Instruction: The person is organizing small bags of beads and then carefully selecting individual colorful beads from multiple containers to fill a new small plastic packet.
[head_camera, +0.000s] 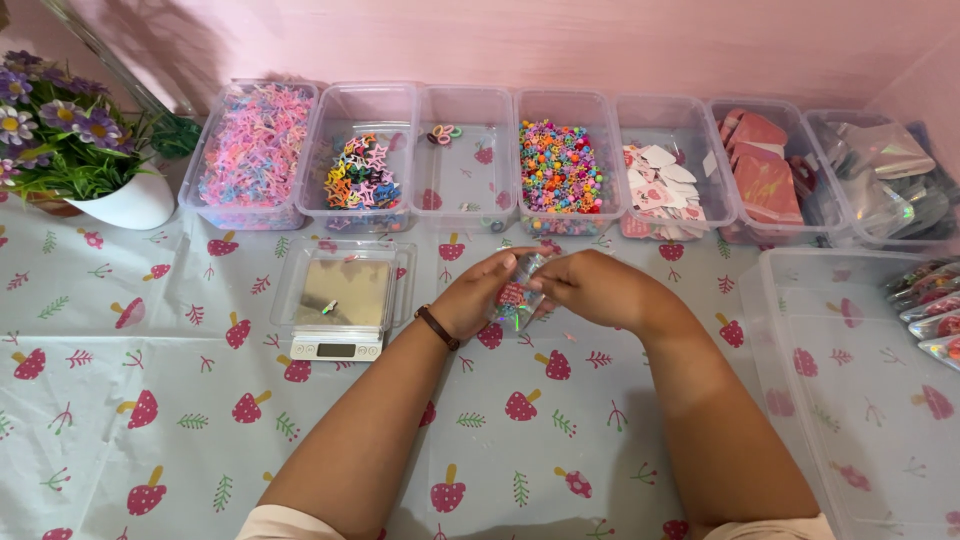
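Observation:
Both my hands meet over the middle of the table and hold a small shiny clear pouch (518, 297) with coloured bits inside. My left hand (478, 296), with a dark band at the wrist, grips the pouch from the left. My right hand (592, 287) pinches its top edge from the right. Just left of my hands stands a small digital scale (340, 300) with a clear tray on it. One small piece lies in that tray.
A row of clear bins lines the back: pink clips (253, 150), mixed clips (361, 172), a near-empty bin (465, 160), coloured beads (560, 168), heart cards (665, 185), pink packets (765, 175), shiny bags (885, 170). A large clear box (850, 400) stands right. A flower pot (125, 200) stands left.

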